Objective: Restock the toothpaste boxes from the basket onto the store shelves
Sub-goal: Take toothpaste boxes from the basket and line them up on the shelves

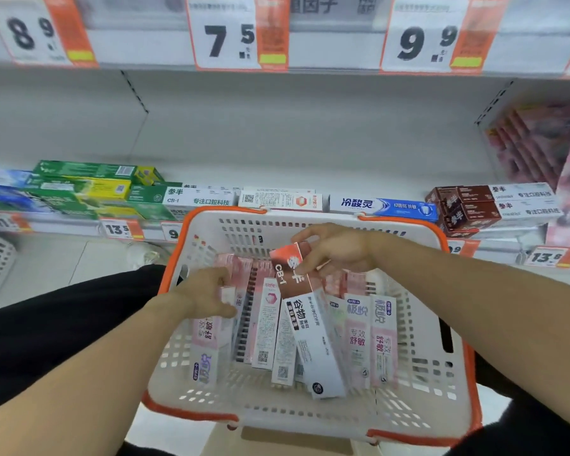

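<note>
A white basket (422, 406) with an orange rim sits in front of me, holding several toothpaste boxes. My right hand (336, 248) grips the brown far end of a brown-and-white box (306, 327), tilting it up out of the pile. My left hand (211, 292) reaches in at the basket's left and curls around a pink box (208, 334). More pink and white boxes (371, 337) lie side by side at the right. The shelf (277, 139) behind the basket holds a single row of boxes along its front edge.
On the shelf lie green boxes (89, 189) at the left, a white box (277, 199) and a blue one (382, 205) in the middle, brown boxes (464, 205) at the right. Pink packs (540, 149) stand far right. Price tags (231, 34) hang above.
</note>
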